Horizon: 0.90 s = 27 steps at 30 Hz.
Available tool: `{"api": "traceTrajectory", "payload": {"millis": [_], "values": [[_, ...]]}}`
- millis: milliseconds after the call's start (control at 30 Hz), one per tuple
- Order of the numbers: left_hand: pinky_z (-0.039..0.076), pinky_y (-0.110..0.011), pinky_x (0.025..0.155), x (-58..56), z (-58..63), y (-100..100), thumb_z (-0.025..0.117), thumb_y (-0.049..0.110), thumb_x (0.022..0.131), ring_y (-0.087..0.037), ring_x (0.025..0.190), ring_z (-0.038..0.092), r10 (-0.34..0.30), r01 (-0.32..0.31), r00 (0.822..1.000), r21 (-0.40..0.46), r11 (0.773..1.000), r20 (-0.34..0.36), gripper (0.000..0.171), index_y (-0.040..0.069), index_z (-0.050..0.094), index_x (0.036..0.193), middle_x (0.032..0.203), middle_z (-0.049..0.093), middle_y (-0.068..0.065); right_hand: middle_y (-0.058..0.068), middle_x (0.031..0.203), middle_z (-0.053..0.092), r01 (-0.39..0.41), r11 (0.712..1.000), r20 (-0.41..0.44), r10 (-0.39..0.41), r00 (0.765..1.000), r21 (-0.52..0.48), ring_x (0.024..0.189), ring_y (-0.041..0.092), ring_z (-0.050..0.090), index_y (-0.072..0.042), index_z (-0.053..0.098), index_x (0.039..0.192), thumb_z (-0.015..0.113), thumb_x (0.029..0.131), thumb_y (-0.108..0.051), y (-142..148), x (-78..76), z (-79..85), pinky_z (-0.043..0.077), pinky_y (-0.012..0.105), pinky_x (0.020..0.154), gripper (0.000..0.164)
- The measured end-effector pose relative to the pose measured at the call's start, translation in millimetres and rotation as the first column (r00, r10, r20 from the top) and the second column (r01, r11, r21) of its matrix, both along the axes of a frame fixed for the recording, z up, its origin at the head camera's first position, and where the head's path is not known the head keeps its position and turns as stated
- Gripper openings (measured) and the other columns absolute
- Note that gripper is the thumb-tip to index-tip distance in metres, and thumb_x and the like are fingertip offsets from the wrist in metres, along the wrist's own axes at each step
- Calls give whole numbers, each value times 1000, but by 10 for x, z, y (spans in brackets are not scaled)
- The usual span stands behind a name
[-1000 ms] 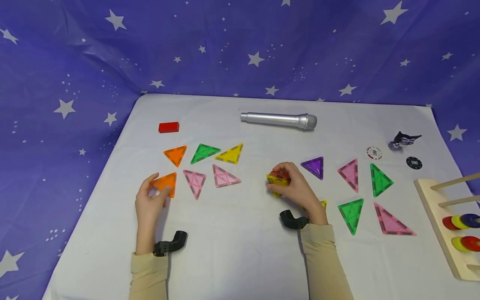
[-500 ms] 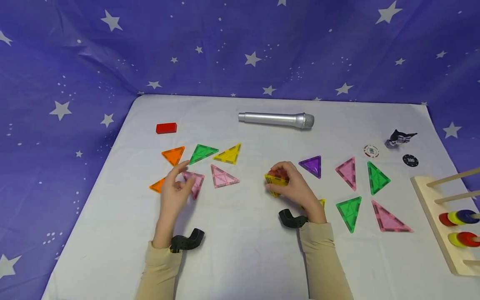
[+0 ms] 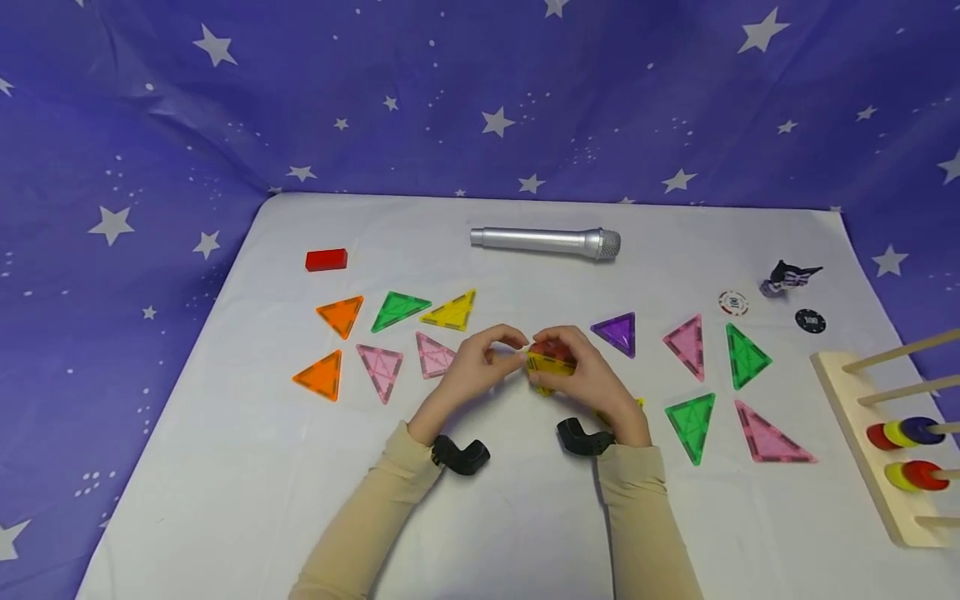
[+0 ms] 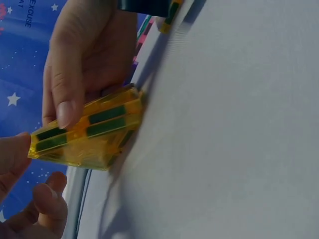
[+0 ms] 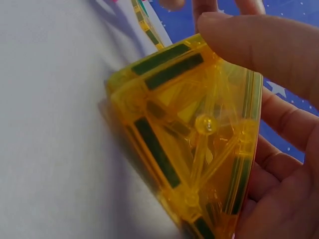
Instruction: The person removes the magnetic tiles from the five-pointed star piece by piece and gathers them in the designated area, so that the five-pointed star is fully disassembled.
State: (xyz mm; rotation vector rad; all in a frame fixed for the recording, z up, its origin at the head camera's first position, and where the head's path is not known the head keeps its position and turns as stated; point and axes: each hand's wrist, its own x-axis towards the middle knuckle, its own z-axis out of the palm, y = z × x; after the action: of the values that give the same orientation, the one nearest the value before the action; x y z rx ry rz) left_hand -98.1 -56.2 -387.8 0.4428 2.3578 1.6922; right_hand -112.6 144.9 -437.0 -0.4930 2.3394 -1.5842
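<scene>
Upright at the table's middle stands a bundle of translucent triangular magnetic tiles point(image 3: 551, 367), yellow point(image 5: 174, 114) in front with red behind. My right hand point(image 3: 588, 379) grips it, the thumb point(image 4: 65, 94) against the yellow face. From the left, my left hand point(image 3: 476, 371) reaches in, and one of its fingertips point(image 4: 15, 149) meets the bundle's corner. Its other fingers point(image 4: 50, 199) are bent and apart from the tiles. How many tiles are in the bundle I cannot tell. Under the right wrist, a yellow triangle tile point(image 3: 641, 403) is mostly hidden.
Orange point(image 3: 321, 377), green point(image 3: 397, 309), yellow point(image 3: 453, 312) and pink point(image 3: 381, 369) triangle tiles lie at left; purple point(image 3: 618, 333), pink and green ones at right. Behind are a red block point(image 3: 326, 260) and silver microphone point(image 3: 547, 242). A wooden ring rack point(image 3: 847, 433), poker chips point(image 3: 810, 321) and figurine point(image 3: 787, 277) stand right.
My left hand has let go of the orange triangle, leaving it on the table, and has moved right to the yellow bundle. My right hand keeps its hold in place.
</scene>
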Motion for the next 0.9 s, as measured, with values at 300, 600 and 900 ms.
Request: {"api": "traceTrajectory", "payload": {"millis": [300, 600, 900], "values": [[38, -22, 44, -90, -216, 32, 62, 12, 86, -37, 47, 51, -9, 5, 998, 50, 999, 61, 16, 1, 61, 98, 97, 63, -16, 1, 116, 45, -18, 1000, -25, 17, 1000, -20, 104, 19, 44, -18, 59, 117, 74, 76, -19, -9, -8, 2, 33, 42, 91, 44], [41, -27, 46, -183, -463, -24, 64, 17, 84, -28, 46, 52, -24, 21, 998, 61, 998, 60, 9, 12, 64, 93, 80, 67, -6, 11, 117, 45, -15, 1000, -19, 15, 1000, 9, 100, 27, 46, -5, 57, 115, 71, 78, -6, -83, 50, 212, 36, 44, 87, 40], [41, -27, 44, -159, -454, -8, 64, 14, 84, -28, 44, 51, -19, 17, 999, 61, 998, 33, 14, 12, 64, 99, 90, 68, -6, 14, 118, 44, -14, 1000, -14, 14, 1000, 19, 103, 30, 46, -2, 55, 115, 69, 78, -3, -102, 80, 311, 36, 45, 88, 39]]}}
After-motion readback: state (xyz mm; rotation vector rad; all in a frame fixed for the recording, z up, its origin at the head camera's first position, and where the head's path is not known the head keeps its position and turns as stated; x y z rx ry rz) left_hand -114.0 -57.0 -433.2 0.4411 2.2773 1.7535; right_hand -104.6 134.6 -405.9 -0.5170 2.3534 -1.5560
